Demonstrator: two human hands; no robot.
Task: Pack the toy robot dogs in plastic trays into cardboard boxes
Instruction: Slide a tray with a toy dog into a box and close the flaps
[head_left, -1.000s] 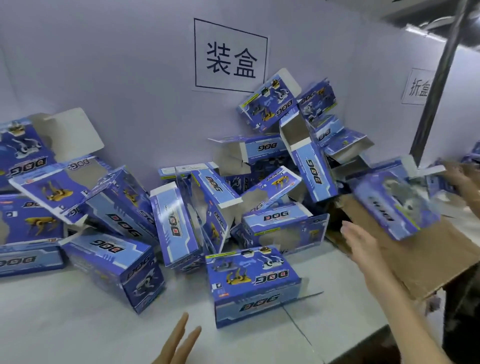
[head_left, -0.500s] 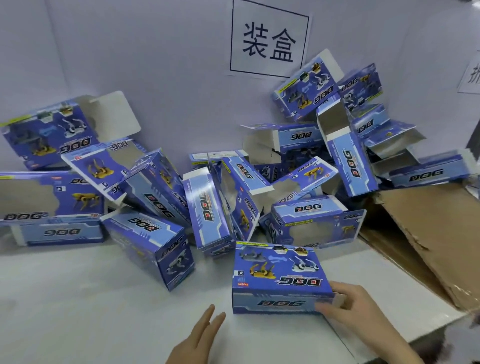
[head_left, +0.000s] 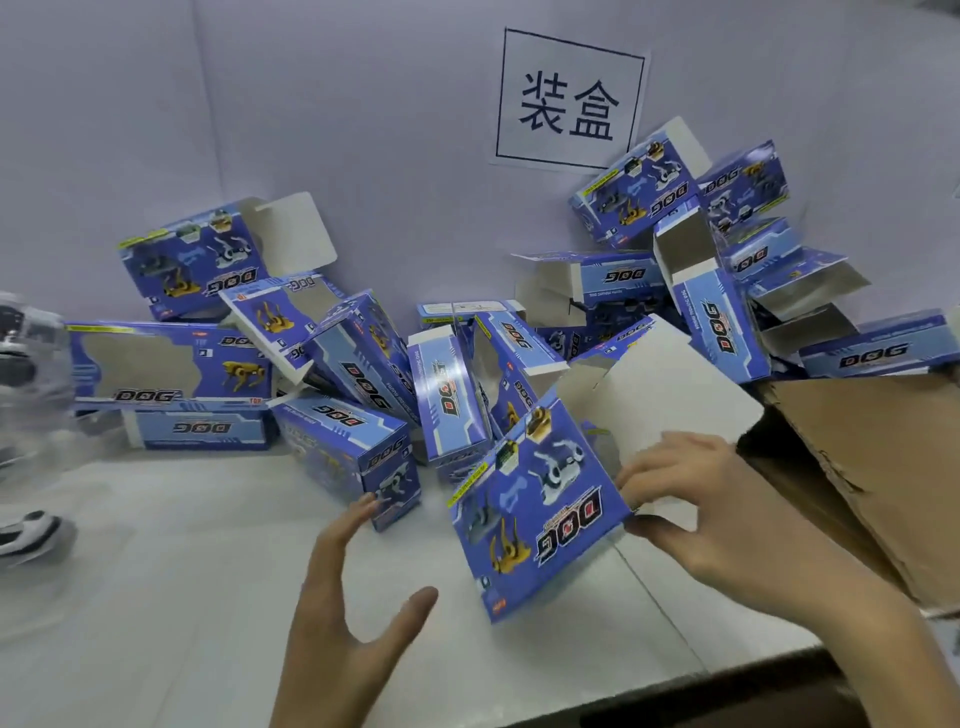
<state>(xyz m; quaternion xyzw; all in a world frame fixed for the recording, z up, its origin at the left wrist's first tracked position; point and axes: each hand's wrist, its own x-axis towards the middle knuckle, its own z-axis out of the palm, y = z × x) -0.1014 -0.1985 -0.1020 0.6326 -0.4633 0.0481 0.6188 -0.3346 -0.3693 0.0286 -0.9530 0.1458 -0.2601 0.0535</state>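
A blue "DOG" cardboard box (head_left: 535, 499) is tilted up off the white table, its white flap open toward the upper right. My right hand (head_left: 696, 499) grips the box at its open right end, fingers on the flap and thumb below. To the left of the box, my left hand (head_left: 348, 597) hovers with fingers spread, holding nothing. At the left edge lies a blurred white toy robot dog (head_left: 26, 364) in clear plastic.
Several empty blue boxes (head_left: 363, 374) are heaped against the grey back wall, more stacked at the right (head_left: 717, 291). A brown carton (head_left: 857, 467) lies open on the right. A paper sign (head_left: 569, 101) hangs on the wall. The white table (head_left: 156, 571) ends close in front.
My right hand has lifted the box off the table and tipped it upright with the flap open. My left hand rose and spread. The view shifted left, bringing in the toy dog.
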